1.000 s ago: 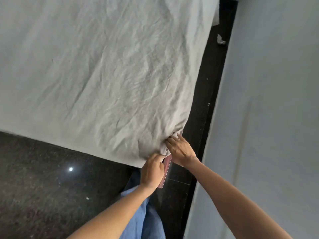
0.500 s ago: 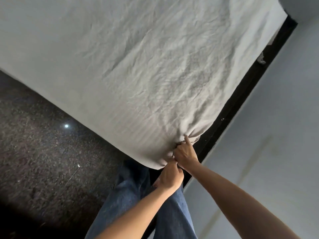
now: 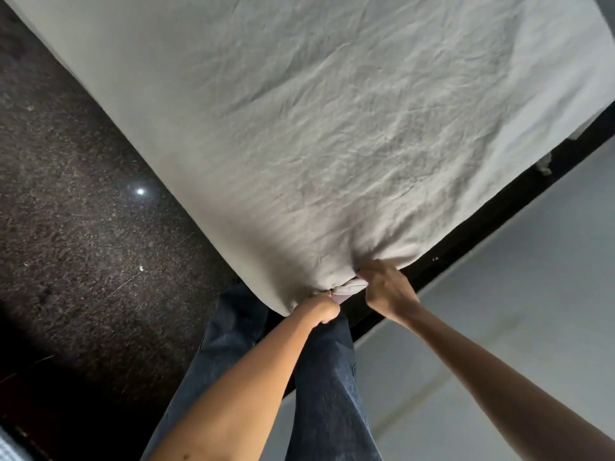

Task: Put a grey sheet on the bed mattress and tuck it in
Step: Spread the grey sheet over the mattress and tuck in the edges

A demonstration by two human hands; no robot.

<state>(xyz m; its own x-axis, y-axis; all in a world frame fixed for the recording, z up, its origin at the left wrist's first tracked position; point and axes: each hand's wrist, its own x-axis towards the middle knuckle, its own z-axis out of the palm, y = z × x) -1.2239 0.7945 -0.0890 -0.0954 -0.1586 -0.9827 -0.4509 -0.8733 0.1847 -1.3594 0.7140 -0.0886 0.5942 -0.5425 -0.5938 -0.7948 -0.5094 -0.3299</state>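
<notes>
Hands now apart: half a second ago they touched at the near corner. Now the right hand [image 3: 387, 287] sits a little further right along the edge, and a small bunched fold of cloth shows between the two. Corner also sits lower in view than before.

Grey sheet [image 3: 316, 128]: spread over the mattress top and fills the far and middle view. Crumpled, with creases fanning out from the near corner. Left edge runs diagonally against the dark floor [image 3: 83, 227]. Near corner is gathered into a tuck.

Left hand [image 3: 317, 309]: at the very tip of the corner, knuckles up, fingers curled tight round the sheet's hem.

Right hand: just right of the fold, back of hand up. Fingers are bent down into the cloth and grip a gather of it. Fingertips are buried in the fabric.

Pink sliver [image 3: 339, 298]: shows under the fold, between the hands. Cannot tell whether it is mattress or something else.

Floor: dark, speckled and polished, left of the bed, with one bright glint [image 3: 140, 191] on it. A dark strip runs along the bed's right side, between the sheet edge and a pale wall [image 3: 499, 311]. Small pale scrap [image 3: 545, 168] lies in that strip, far right.

Dark blue jeans [image 3: 326, 377]: near, directly below the hands.
</notes>
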